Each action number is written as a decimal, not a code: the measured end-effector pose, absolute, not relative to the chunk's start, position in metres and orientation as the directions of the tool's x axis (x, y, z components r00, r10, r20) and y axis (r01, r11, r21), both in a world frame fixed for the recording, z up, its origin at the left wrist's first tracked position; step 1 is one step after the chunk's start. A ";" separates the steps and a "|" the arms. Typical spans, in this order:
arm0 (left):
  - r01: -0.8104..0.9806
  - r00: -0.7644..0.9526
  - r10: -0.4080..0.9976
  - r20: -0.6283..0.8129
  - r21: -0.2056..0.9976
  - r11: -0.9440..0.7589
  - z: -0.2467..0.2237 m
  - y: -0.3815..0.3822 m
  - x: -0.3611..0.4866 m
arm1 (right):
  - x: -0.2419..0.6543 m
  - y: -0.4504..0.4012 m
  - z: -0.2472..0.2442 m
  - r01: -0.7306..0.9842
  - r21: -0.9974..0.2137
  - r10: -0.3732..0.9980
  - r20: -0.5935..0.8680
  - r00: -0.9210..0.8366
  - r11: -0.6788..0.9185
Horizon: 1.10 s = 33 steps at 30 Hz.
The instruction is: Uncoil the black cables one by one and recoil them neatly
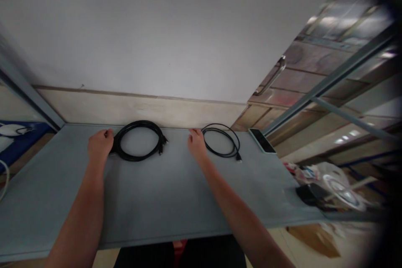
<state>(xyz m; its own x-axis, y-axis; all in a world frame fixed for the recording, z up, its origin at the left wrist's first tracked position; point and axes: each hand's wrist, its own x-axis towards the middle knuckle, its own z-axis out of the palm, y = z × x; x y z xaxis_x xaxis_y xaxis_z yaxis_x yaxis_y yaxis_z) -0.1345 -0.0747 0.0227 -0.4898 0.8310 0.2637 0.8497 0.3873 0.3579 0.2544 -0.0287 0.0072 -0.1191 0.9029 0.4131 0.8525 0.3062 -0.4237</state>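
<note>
A thick black cable [138, 159] lies coiled on the grey shelf top, its connectors showing at the coil's right side. At its left edge is my left hand [100, 145], fingers curled in; what they hold, if anything, is hidden. A thinner black cable [220, 155] forms a looser coil to the right, with a plug [238, 157] at its lower right. My right hand [197, 141] rests against that coil's left side, fingers bent together. Whether it grips the cable there cannot be made out.
A phone-like dark slab [263, 140] with a pale rim lies at the back right of the grey tabletop [157, 201]. Metal frame posts [326, 86] rise at both ends. A white fan-like object [344, 190] and a black container [310, 194] sit at the right. A pale wall stands behind.
</note>
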 end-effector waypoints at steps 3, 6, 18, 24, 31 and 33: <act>0.878 -0.454 0.776 0.439 0.371 0.304 0.030 -0.074 -0.122 | 0.312 -0.006 0.022 0.960 -0.161 0.919 0.361 -0.160 0.230; 0.916 -0.326 0.754 0.571 0.387 0.103 0.041 -0.076 -0.090 | 0.343 0.007 0.035 0.948 0.039 0.923 0.219 -0.318 0.317; 0.673 0.320 0.854 0.411 0.535 -0.510 0.029 -0.117 0.072 | 0.270 -0.068 0.064 0.611 -0.073 0.605 0.277 -0.747 0.788; 0.552 0.402 0.877 0.262 0.695 -0.461 0.044 -0.106 0.034 | 0.261 -0.071 0.031 0.575 -0.350 0.670 0.472 -0.573 0.739; 0.499 0.282 0.948 0.146 0.822 -0.275 0.058 -0.098 -0.005 | 0.296 -0.054 0.020 0.635 -0.503 0.802 0.471 -0.368 0.587; 0.484 0.239 0.965 0.107 0.849 -0.214 0.058 -0.095 -0.011 | 0.304 -0.051 0.022 0.636 -0.545 0.829 0.457 -0.321 0.547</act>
<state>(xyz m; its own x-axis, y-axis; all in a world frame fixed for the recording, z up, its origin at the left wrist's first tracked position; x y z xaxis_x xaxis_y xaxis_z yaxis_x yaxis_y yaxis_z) -0.0114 -0.0951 0.0577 0.2389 0.9651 0.1071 0.4838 -0.2139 0.8487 0.3044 -0.0508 0.0217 -0.3210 0.8293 0.4574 0.6356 0.5467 -0.5451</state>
